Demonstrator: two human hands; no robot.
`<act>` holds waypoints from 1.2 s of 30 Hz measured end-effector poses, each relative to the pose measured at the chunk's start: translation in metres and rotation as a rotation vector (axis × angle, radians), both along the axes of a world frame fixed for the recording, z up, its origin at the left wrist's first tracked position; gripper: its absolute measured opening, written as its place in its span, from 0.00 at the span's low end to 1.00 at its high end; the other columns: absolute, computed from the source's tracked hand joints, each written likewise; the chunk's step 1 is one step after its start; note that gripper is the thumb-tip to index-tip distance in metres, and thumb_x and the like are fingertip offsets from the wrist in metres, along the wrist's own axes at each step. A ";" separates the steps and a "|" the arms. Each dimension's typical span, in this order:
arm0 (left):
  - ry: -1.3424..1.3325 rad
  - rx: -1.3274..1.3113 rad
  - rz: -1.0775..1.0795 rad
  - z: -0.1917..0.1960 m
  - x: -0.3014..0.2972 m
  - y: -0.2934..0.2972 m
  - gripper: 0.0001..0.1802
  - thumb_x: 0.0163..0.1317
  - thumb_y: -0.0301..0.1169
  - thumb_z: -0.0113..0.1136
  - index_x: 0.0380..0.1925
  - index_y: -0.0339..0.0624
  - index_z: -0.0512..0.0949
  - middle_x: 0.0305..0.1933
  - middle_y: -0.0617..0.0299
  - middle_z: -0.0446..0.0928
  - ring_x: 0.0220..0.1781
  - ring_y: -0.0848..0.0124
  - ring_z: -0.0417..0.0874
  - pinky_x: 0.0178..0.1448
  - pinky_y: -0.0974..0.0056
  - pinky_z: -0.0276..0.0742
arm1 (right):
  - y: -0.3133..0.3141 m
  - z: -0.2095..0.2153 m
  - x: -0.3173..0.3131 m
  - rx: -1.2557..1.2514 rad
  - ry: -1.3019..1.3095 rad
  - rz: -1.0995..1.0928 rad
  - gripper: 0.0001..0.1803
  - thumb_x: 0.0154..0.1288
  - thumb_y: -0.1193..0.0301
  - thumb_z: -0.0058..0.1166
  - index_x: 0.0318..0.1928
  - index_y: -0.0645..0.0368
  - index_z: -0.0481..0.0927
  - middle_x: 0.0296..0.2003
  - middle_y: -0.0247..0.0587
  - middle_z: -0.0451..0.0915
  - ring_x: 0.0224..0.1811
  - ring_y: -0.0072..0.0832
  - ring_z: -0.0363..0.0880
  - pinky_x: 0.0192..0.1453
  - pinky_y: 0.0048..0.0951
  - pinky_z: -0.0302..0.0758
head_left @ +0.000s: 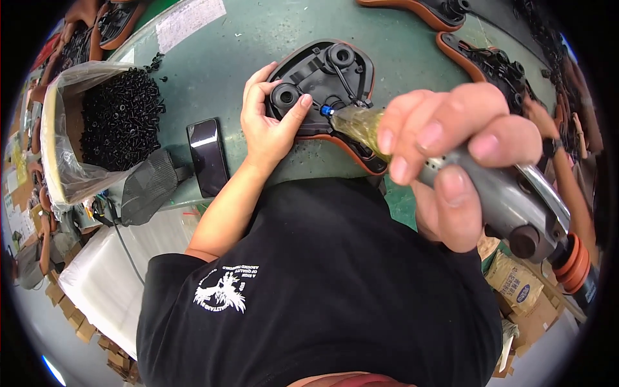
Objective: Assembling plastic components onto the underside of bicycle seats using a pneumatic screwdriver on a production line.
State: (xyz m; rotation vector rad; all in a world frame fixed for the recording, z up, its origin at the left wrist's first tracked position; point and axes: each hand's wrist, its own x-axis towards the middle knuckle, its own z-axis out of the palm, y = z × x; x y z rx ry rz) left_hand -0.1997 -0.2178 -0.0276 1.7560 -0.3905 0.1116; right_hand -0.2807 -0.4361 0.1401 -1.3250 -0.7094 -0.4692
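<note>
Right hand [461, 142] grips a grey power driver [509, 203]; left hand [266, 126] clasps a black part [314, 80]. The green worktop [242, 39] bears a phone [208, 158] and box of screws [57, 151]; brown cartons [74, 316] stand beyond.

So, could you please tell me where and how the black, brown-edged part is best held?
I would take the black part by its left edge, from the left, thumb over the inner face and fingers around the outside, as the left hand does. It lies socket side up with a graspable edge, and the grey driver in the right hand slants in from the right.
</note>
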 end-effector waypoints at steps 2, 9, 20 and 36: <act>0.024 -0.149 -0.047 0.001 0.001 0.000 0.22 0.57 0.31 0.81 0.45 0.32 0.79 0.69 0.41 0.76 0.71 0.53 0.77 0.73 0.55 0.72 | 0.005 -0.002 0.010 -0.065 0.046 0.021 0.22 0.74 0.79 0.50 0.66 0.52 0.69 0.51 0.47 0.76 0.33 0.29 0.80 0.45 0.42 0.79; -0.060 -0.194 -0.010 -0.001 0.004 -0.008 0.17 0.49 0.27 0.77 0.39 0.38 0.82 0.51 0.57 0.88 0.67 0.53 0.80 0.77 0.47 0.69 | 0.042 -0.006 0.032 -0.095 0.136 0.008 0.16 0.74 0.79 0.52 0.58 0.53 0.68 0.49 0.50 0.77 0.33 0.31 0.79 0.48 0.46 0.80; -0.205 -0.152 0.150 -0.001 0.007 -0.008 0.21 0.49 0.37 0.82 0.36 0.42 0.81 0.45 0.61 0.88 0.54 0.54 0.87 0.72 0.47 0.77 | 0.073 -0.026 0.071 -0.431 0.098 0.067 0.15 0.69 0.87 0.54 0.50 0.59 0.69 0.42 0.53 0.79 0.34 0.33 0.81 0.49 0.45 0.84; -0.304 0.519 0.124 0.042 0.080 0.121 0.16 0.61 0.32 0.75 0.46 0.40 0.84 0.48 0.51 0.84 0.52 0.53 0.86 0.57 0.54 0.83 | 0.048 0.013 0.026 -0.045 0.068 -0.033 0.14 0.67 0.74 0.58 0.49 0.55 0.68 0.43 0.45 0.76 0.26 0.26 0.77 0.37 0.36 0.78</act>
